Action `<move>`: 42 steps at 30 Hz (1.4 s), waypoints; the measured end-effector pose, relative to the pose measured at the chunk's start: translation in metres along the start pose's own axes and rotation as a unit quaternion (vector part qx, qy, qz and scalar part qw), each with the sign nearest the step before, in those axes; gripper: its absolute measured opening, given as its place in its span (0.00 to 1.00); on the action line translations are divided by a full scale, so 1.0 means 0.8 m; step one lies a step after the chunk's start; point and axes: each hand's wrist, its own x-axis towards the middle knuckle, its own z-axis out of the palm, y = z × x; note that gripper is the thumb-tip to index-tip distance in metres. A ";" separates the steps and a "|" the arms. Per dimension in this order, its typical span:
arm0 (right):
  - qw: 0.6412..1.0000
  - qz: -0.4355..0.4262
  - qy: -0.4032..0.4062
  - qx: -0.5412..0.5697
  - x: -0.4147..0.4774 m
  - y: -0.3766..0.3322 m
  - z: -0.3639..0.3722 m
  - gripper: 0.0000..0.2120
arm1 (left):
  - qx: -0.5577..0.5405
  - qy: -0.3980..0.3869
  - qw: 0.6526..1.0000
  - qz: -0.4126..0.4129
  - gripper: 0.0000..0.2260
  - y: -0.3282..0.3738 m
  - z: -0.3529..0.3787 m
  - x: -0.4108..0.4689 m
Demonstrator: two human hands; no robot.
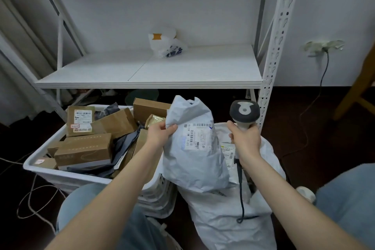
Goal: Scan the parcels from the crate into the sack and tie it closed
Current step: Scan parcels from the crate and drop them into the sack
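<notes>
My left hand (pixel 160 134) pinches the upper left edge of a pale grey poly-bag parcel (pixel 194 166), held upright over the white sack (pixel 229 221), its shipping label (pixel 199 137) facing me. My right hand (pixel 244 138) grips the handle of a grey barcode scanner (pixel 244 112), head up, just right of the parcel; its black cable hangs down into the sack. The white crate (pixel 40 168) on the left holds several brown cardboard boxes (pixel 85 151) and dark mailers.
A white metal shelf (pixel 150 73) stands behind the crate with a plastic bag (pixel 166 43) on it. Its perforated upright (pixel 272 67) is right of the scanner. Thin cord (pixel 32 205) lies on the dark floor at left. A wooden chair leg (pixel 357 91) is far right.
</notes>
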 end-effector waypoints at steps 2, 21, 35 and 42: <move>0.998 0.031 -0.036 0.045 -0.009 0.006 -0.014 0.13 | -0.035 0.015 0.999 -0.022 0.08 -0.010 -0.008 0.004; 0.996 0.089 -0.015 -0.018 -0.001 0.049 -0.020 0.17 | -0.008 -0.052 0.998 -0.026 0.05 -0.042 0.021 -0.004; 0.988 0.111 -0.107 0.004 -0.099 0.056 -0.039 0.06 | -0.064 0.044 0.990 -0.120 0.06 -0.077 0.036 0.006; 0.983 0.128 -0.133 -0.023 -0.119 0.060 -0.037 0.04 | -0.055 0.053 0.991 -0.114 0.05 -0.089 0.033 0.006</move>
